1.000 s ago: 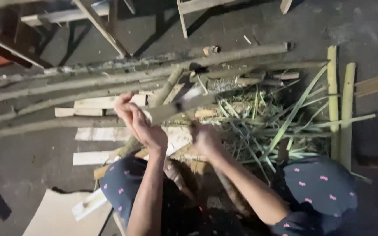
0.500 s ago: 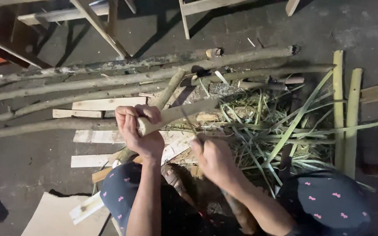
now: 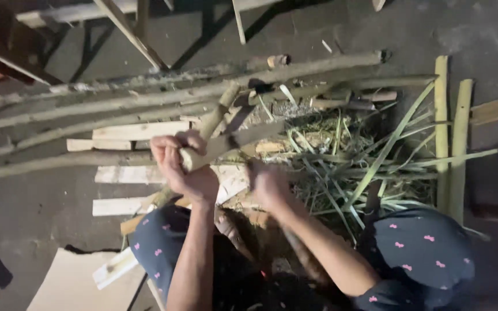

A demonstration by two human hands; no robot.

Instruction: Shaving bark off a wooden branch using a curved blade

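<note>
Down on the dark floor [image 3: 445, 34], between our two knees in dark dotted trousers [image 3: 427, 247], we hold a short pale length of split bamboo [image 3: 231, 144] over a few pale wooden boards [image 3: 128, 131]. Our left hand [image 3: 183, 167] is wrapped in a full fist around its near end, fingers curled tight over the top. Our right hand [image 3: 267, 184] sits just beside it, lower and a bit blurred, so we cannot tell whether it is clenched or what, if anything, it grips. The piece slants up and away to the right, its far end resting near the heap of green strips and shavings [image 3: 364, 167]. Long bamboo poles [image 3: 145, 101] lie across the floor behind, and two flat green slats [image 3: 451, 132] stand off to the right. By our reading, we are working strips off this piece. To do it well, we keep the left fist firm and close to the working end so the piece cannot twist. We keep the right hand's pull along the grain. We keep fingers clear of any split edge, which likely is sharp. The loose strips underfoot could snag, so we work above the boards.
</note>
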